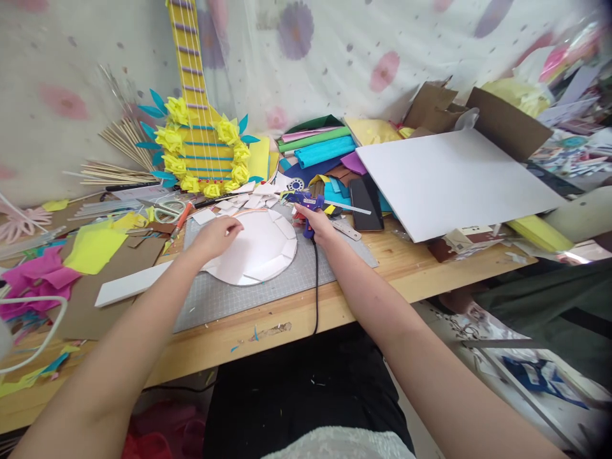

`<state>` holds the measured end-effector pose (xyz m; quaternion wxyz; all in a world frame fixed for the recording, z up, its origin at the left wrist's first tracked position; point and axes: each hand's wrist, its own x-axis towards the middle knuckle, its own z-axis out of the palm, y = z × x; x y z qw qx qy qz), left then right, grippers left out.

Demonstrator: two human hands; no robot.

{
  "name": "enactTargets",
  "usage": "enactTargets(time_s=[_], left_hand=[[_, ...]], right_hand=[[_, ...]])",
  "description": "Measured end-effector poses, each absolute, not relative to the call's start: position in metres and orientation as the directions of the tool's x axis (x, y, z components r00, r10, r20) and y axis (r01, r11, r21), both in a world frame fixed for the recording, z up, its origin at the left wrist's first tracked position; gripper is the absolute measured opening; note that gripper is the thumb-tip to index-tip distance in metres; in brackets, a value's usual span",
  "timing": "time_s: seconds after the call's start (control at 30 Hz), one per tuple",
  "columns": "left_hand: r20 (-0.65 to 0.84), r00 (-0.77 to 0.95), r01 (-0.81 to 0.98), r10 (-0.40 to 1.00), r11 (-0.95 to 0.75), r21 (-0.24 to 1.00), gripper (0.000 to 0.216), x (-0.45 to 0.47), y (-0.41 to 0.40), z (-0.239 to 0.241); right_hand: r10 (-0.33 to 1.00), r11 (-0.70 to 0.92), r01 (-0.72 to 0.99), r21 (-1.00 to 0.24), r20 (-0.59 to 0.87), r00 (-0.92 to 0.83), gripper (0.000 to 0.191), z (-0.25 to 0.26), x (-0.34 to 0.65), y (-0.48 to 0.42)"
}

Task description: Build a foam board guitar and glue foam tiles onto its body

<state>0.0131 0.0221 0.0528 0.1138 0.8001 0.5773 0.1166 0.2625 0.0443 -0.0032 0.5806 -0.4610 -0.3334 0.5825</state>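
Note:
My right hand is wrapped round a blue hot glue gun, with a pale glue stick poking out of its back end. The gun's nozzle side points left, above the far right edge of a white foam-board shape. That shape is round, with a raised rim of short strips and a long neck reaching left. Over its upper left rim is my left hand, fingers curled together in a pinch; whatever they hold is too small to make out. A grey cutting mat lies beneath.
A yellow paper guitar with paper roses leans at the back. White foam scraps, scissors and a phone lie around the mat. A large white board stands right. The gun's black cord hangs over the table edge.

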Motion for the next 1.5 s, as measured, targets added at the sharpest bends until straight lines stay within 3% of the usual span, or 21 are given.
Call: enactTargets(time_s=[0.17,0.4,0.53,0.87,0.97,1.03,1.1,1.13,1.2,1.27,1.37,1.5], left_hand=[[0.078,0.027,0.970,0.997,-0.045,0.239,0.028,-0.031,0.057,0.051],[-0.175,-0.013,0.999,0.985,0.019,0.033,0.061,-0.063,0.111,0.046],[-0.218,-0.003,1.000,0.976,0.000,-0.016,0.064,-0.061,0.120,0.045],[-0.017,0.028,0.984,0.999,-0.025,0.174,0.042,-0.067,0.109,0.039],[0.147,-0.048,0.939,0.988,-0.005,0.344,0.044,-0.059,0.098,0.049],[0.152,-0.173,0.786,0.973,0.044,0.616,0.043,-0.047,0.085,0.058],[0.031,-0.227,0.394,0.973,0.062,0.917,0.022,-0.030,0.069,0.065],[-0.072,-0.199,0.150,0.977,0.103,0.983,0.012,-0.022,0.060,0.067],[-0.208,-0.040,-0.207,0.977,0.195,0.959,0.004,-0.006,0.042,0.064],[-0.219,0.064,-0.376,0.974,0.227,0.898,0.012,0.006,0.028,0.054],[-0.224,0.077,-0.467,0.972,0.233,0.853,0.030,0.017,0.015,0.035],[-0.216,0.008,-0.454,0.976,0.196,0.869,0.036,0.023,0.012,0.021]], right_hand=[[0.970,-0.137,-0.432,-0.891,-0.210,0.126,0.019,-0.002,0.266,0.047],[0.965,-0.137,-0.447,-0.884,-0.221,0.140,0.021,0.000,0.267,0.048],[0.968,-0.136,-0.441,-0.887,-0.214,0.131,0.022,-0.001,0.268,0.048],[0.972,-0.140,-0.389,-0.910,-0.201,0.121,0.026,-0.005,0.269,0.050],[0.972,-0.136,-0.368,-0.920,-0.196,0.130,0.026,-0.005,0.269,0.049],[0.978,-0.121,-0.347,-0.930,-0.172,0.119,0.029,-0.003,0.269,0.047],[0.991,-0.097,-0.319,-0.943,-0.121,0.056,0.031,0.001,0.269,0.042],[0.996,-0.087,-0.304,-0.949,-0.092,0.002,0.032,0.004,0.268,0.039],[0.992,-0.070,-0.272,-0.960,-0.037,-0.125,0.033,0.009,0.266,0.031],[0.972,-0.054,-0.239,-0.970,0.004,-0.235,0.035,0.014,0.262,0.023],[0.946,-0.024,-0.170,-0.985,0.033,-0.323,0.036,0.017,0.254,0.016],[0.940,0.014,-0.092,-0.996,0.045,-0.338,0.036,0.016,0.246,0.013]])
